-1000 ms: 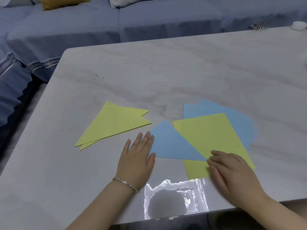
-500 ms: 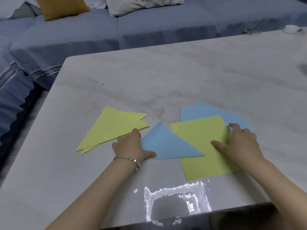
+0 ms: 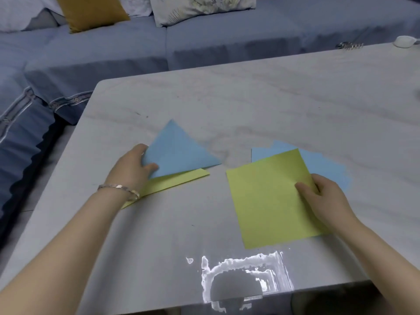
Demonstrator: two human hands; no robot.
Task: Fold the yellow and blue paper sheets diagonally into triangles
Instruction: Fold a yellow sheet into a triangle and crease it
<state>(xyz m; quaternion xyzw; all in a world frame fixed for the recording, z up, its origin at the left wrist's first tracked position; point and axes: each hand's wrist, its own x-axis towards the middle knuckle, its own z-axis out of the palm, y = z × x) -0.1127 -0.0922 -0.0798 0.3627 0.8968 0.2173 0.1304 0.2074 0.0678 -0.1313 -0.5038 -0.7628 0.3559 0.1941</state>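
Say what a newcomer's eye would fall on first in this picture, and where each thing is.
First comes the bright, unfolded yellow sheet at the right front of the grey table. The right hand pinches its right edge, and it lies over a blue sheet. At the left, the left hand grips a blue triangle that overlaps a yellow triangle.

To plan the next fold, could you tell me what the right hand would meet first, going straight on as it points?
The right hand, gripping the yellow sheet, points forward and left; past that sheet it would likely first meet the unfolded blue sheet.
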